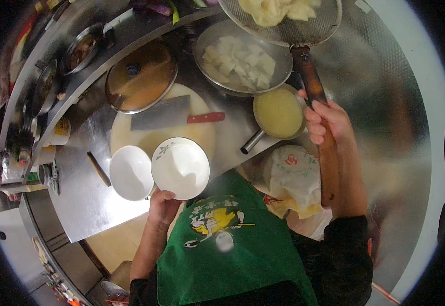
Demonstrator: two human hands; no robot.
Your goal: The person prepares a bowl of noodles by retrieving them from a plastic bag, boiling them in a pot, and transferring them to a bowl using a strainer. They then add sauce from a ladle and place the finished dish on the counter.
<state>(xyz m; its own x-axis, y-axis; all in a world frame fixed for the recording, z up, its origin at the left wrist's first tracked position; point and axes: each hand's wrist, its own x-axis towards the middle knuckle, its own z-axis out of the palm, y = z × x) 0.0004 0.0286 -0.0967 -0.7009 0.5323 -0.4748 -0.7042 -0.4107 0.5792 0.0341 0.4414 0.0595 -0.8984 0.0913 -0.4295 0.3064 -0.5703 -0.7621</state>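
Observation:
My right hand (329, 118) grips the long wooden handle (327, 168) of a wire-mesh strainer (241, 17). Pale, soft, folded pieces of food (278, 11) lie in its mesh at the top of the picture. Below the strainer, a metal pan (199, 63) holds flat pale pieces (239, 63), with a haze over it. My left hand (165, 204) holds a white bowl (180, 168) by its near edge, thumb at the rim; no food shows inside. Just left of it is a second white bowl (131, 173).
A red-handled cleaver (161, 113) lies on a round cutting board (203, 141) beside a glass lid (142, 84). A small pot of yellow contents (279, 113) points its handle towards me. Plastic bags (295, 176) sit near my right forearm. Dishes (82, 48) line a raised shelf at left.

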